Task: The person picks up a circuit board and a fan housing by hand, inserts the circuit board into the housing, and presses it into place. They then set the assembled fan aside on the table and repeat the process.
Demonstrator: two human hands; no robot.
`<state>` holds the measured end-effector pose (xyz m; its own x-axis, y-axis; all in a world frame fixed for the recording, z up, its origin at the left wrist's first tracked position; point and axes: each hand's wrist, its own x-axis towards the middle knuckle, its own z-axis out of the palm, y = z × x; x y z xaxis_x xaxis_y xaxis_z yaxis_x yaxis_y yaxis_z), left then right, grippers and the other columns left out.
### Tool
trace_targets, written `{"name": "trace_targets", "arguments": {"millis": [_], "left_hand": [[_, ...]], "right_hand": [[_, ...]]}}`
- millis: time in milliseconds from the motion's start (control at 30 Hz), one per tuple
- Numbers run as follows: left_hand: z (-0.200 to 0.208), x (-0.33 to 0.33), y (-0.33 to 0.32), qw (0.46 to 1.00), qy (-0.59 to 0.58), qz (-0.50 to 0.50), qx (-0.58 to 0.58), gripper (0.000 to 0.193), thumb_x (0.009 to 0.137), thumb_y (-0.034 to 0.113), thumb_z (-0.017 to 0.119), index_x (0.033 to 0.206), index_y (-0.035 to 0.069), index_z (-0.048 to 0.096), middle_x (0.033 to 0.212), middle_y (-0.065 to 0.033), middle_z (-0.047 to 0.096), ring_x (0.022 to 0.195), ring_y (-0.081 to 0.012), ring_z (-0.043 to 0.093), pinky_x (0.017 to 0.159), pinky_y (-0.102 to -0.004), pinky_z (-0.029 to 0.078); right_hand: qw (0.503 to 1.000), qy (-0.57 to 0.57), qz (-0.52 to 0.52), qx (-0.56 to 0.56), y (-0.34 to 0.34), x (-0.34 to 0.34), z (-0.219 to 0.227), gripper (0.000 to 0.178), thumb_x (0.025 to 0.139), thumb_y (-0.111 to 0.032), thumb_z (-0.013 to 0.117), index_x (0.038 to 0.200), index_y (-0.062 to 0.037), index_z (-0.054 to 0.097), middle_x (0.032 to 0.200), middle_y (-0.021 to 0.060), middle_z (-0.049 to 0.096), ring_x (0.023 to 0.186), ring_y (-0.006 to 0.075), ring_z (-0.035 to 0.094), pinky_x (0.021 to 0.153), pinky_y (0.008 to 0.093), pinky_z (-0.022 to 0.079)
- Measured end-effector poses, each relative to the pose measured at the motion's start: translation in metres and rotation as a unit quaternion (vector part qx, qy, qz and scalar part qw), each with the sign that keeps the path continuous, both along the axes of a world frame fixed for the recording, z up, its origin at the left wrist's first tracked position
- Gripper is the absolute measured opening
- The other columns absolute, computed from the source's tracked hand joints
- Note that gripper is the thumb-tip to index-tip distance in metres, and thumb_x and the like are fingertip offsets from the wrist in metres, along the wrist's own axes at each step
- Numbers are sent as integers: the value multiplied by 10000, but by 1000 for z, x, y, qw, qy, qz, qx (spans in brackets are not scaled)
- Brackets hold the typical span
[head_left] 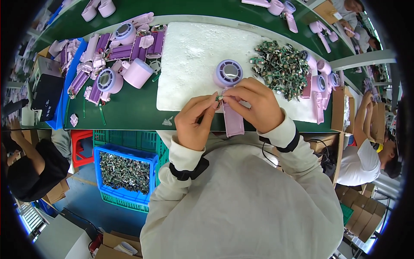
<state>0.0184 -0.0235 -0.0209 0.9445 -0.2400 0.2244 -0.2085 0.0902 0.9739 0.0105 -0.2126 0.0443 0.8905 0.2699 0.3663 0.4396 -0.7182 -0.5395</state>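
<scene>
A small green circuit board (219, 98) is pinched between the thumb and fingertips of my left hand (195, 122). My right hand (255, 105) is closed in a pinch right beside the board, above the fan's neck; what lies between its fingertips is too small to make out. Below my hands lies a lilac handheld fan (228, 74), its round head on the white foam mat (189, 56) and its opened handle (233, 122) pointing toward me. My right fingers partly cover the neck of the fan.
A heap of small circuit boards (280, 69) sits at the mat's right side, with fan parts (319, 83) beyond. Several lilac fan parts (138, 73) and a blue bin (71, 86) are on the left. A blue crate of boards (125, 172) stands below the table. People work on both sides.
</scene>
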Motion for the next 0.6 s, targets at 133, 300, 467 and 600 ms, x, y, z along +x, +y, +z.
{"name": "trace_targets", "arguments": {"millis": [133,300,467,600], "left_hand": [[11,-7,-5,992,-66,45,96,307,896,-86,673,1193,-12,709,1073,-134,688,900,-194,700,781,-290,564],[-3,-15,-19,963,-185,142,132,332,877,-103,677,1196,-15,706,1071,-130,677,914,-241,699,788,-306,568],[-9,-18,-21,947,-221,174,156,355,868,-115,676,1209,-21,697,1092,-148,659,938,-274,694,794,-316,569],[2,-12,-16,959,-193,150,146,347,872,-109,672,1208,-22,690,1130,-175,650,946,-299,690,812,-327,567]], "right_hand": [[998,-49,-20,38,7,-6,-9,129,816,-18,760,935,-12,712,807,72,609,691,193,586,618,307,479],[987,72,-84,114,22,-13,-5,105,813,-1,736,914,2,708,755,68,586,621,156,550,564,279,451],[988,65,-82,113,26,-11,-7,90,812,-5,731,897,-1,703,735,64,581,588,142,535,548,275,445],[995,70,-28,67,10,0,2,82,824,-15,727,901,-5,702,738,64,593,603,140,563,567,271,465]]}}
